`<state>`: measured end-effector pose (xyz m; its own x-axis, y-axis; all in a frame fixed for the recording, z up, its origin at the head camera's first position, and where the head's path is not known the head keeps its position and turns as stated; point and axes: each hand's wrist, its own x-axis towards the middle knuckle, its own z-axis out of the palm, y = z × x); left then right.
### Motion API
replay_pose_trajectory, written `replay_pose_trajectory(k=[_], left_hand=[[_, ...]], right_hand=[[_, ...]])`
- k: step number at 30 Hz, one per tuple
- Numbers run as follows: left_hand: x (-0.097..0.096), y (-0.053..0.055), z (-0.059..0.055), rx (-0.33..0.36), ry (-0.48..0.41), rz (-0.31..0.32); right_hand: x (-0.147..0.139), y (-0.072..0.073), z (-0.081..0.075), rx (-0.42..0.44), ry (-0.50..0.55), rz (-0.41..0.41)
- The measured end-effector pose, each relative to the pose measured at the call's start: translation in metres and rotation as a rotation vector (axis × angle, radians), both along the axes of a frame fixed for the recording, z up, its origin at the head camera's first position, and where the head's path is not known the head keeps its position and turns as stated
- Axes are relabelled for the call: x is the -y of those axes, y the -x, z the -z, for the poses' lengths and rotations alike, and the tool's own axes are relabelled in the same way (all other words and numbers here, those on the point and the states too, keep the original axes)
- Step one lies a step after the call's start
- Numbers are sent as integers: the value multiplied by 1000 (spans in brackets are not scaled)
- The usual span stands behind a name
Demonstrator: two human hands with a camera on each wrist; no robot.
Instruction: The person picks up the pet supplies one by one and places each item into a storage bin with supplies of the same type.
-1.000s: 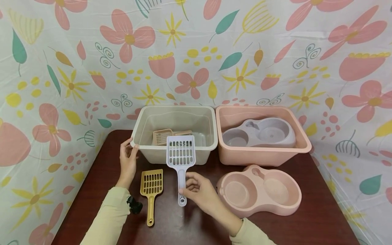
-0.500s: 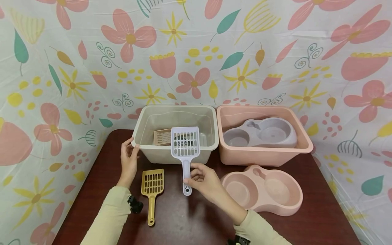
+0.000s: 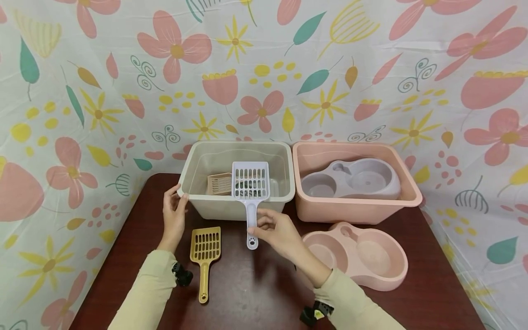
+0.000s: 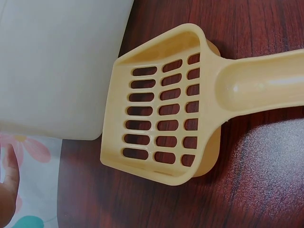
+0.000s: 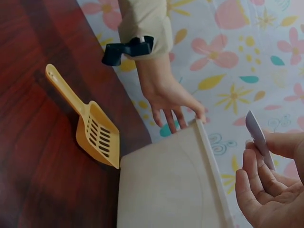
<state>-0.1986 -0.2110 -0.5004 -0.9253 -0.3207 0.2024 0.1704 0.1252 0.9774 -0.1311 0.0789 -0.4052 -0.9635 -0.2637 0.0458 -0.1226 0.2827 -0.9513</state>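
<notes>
My right hand [image 3: 278,231] grips the handle of a pale lavender litter scoop [image 3: 250,176] with a slotted head. The scoop's head is over the front rim of a grey litter box [image 3: 214,201], and its handle hangs in front of the box. In the right wrist view, the lavender scoop [image 5: 259,137] shows edge-on. My left hand [image 3: 173,213] touches the box's front left corner at the rim, its fingers fairly straight. A yellow litter scoop [image 3: 205,245] lies on the table below it. Inside the grey box lies a tan scoop [image 3: 219,183], partly hidden.
A pink litter box [image 3: 350,211] stands right beside the grey one. It holds a grey-purple double pet bowl [image 3: 367,178]. A pink double pet bowl [image 3: 379,256] sits in front, partly behind my right forearm. A flower-patterned cloth [image 3: 264,68] hangs behind the dark wooden table [image 3: 255,298].
My right hand has carried the lavender scoop forward and slightly right, further over the grey box. The left hand has stayed at the box's corner.
</notes>
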Motion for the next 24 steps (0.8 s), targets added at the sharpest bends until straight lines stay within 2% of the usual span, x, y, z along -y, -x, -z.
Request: replay_pose_trajectory(k=[9,14,20,21,24], left_hand=[[0,0,0,-6,4,-3],[0,0,-1,-10,0,0],[0,1,-1,0,-10,6],[0,0,-2,6,-16,12],[-2,-7,-15,19,-15,29]], right_hand=[[0,14,-13,-51,-47,4],[0,22,-18,-43,-60,24],[0,31,-21,-43,-100,3],[0,32,-22,-42,-103,-2],[0,37,-25,-25,-118,-2]])
